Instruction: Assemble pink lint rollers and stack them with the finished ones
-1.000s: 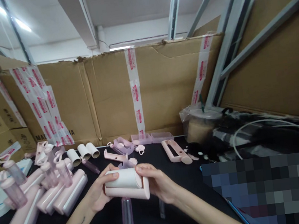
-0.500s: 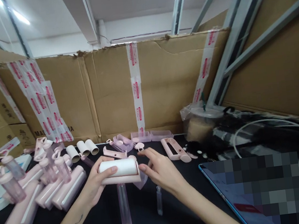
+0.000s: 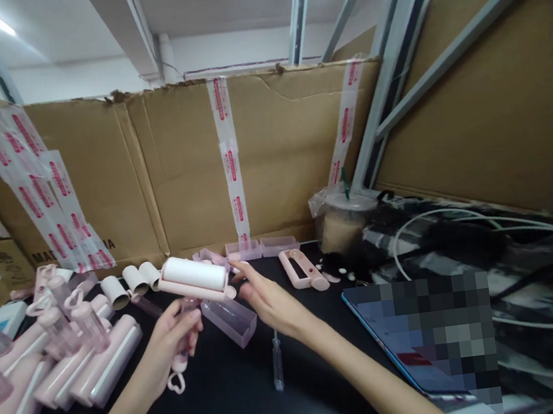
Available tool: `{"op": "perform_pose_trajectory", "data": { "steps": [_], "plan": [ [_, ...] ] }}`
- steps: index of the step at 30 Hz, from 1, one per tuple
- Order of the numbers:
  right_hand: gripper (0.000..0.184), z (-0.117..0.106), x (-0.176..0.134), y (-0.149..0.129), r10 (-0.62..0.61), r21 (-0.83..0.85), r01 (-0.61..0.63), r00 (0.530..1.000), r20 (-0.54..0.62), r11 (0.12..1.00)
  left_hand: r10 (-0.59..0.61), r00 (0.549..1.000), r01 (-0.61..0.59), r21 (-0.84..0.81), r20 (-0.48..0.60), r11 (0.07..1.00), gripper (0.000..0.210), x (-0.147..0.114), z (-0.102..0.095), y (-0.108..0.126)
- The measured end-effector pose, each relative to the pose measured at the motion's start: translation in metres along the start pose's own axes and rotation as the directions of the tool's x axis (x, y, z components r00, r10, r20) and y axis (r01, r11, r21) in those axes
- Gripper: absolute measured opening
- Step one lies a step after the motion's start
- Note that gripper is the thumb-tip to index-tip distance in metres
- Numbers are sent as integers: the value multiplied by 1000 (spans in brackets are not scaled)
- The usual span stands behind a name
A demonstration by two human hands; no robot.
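Observation:
My left hand (image 3: 170, 344) grips the clear pink handle of a lint roller (image 3: 193, 277), whose white roll stands lifted above the black table. A heart-shaped loop (image 3: 176, 382) hangs from the handle's end below my fingers. My right hand (image 3: 267, 299) is just right of the roller head, its fingers pinching a translucent pink cover (image 3: 230, 320) that lies tilted below the roll. A small clear tube (image 3: 277, 363) rests on the table under my right wrist.
Finished pink rollers (image 3: 89, 367) and small bottles (image 3: 83, 321) crowd the left. White paper cores (image 3: 132, 282), pink handles (image 3: 302, 270) and clear trays (image 3: 261, 246) lie along the cardboard wall. A lidded drink cup (image 3: 341, 222), cables and a tablet (image 3: 413, 338) sit right.
My left hand shifted from the roll to the handle and raised the roller upright. My right hand let go of the roller's end and took the pink cover. The view drifted right.

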State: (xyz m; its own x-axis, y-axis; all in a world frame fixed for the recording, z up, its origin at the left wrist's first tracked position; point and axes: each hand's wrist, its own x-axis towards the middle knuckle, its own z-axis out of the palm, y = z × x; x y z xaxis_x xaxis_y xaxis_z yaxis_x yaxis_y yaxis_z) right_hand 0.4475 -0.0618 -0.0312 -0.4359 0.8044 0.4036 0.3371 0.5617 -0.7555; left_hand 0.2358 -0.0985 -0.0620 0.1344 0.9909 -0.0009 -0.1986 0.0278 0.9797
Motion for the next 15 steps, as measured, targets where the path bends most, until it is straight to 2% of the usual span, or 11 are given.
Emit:
{"op": "perform_pose_trajectory", "data": {
  "steps": [2, 4, 7, 10, 13, 14, 15],
  "plan": [
    [67, -6, 0, 7, 23, -369, 13, 995, 93, 929, 70, 990, -67, 27, -119, 997, 37, 5, -5, -2],
    [72, -5, -1, 14, 93, -561, 23, 980, 177, 827, 90, 977, -83, 47, -191, 995, 40, 9, -8, -4],
    [65, 0, -3, 21, 140, -602, 47, 955, 260, 797, 67, 975, -57, 50, -211, 997, 41, 13, -8, -7],
    [52, -8, -2, 21, 152, -477, -23, 960, 233, 879, 55, 976, -50, 28, -209, 998, 37, 13, -6, -10],
    [39, -44, 6, 8, 85, -319, -55, 993, 81, 946, 62, 973, -60, 15, -224, 998, 36, 12, -4, -11],
    [37, -62, 11, -1, 26, -241, -40, 998, -63, 970, 62, 973, -61, 13, -222, 998, 36, 12, -4, -10],
    [43, -84, 18, -12, -24, -167, -19, 967, -255, 986, 58, 975, -57, 11, -216, 998, 36, 12, -4, -10]
  ]
}}
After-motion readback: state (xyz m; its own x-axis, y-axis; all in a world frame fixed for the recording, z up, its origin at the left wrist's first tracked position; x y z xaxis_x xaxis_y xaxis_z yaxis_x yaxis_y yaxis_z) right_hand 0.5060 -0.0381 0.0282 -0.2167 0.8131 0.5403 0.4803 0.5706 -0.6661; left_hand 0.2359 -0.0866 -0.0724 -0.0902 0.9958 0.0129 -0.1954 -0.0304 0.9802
